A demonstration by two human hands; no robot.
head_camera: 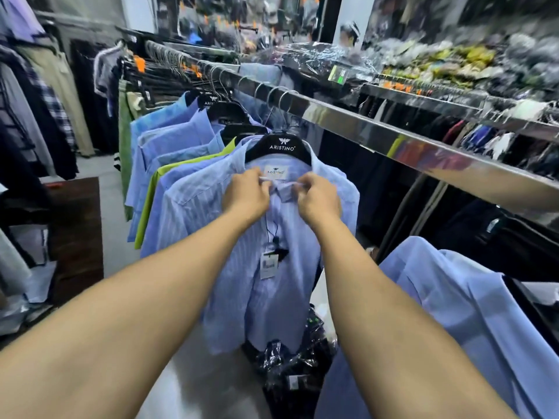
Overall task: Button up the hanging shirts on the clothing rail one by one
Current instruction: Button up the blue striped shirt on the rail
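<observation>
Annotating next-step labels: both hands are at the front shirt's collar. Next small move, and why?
Probably draw the two collar edges together and push the top button through. The left hand and right hand each pinch one side of the neck opening of the striped shirt, just below the hanger; the button is hidden behind fingers.

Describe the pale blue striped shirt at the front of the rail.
The striped shirt is pale blue with fine vertical stripes, thin cloth by its look. It hangs on a black Aristino hanger from the steel rail, in front of other shirts. A white neck label shows inside the collar; a price tag dangles on a black cord. The left grip and right grip pinch its collar.
</observation>
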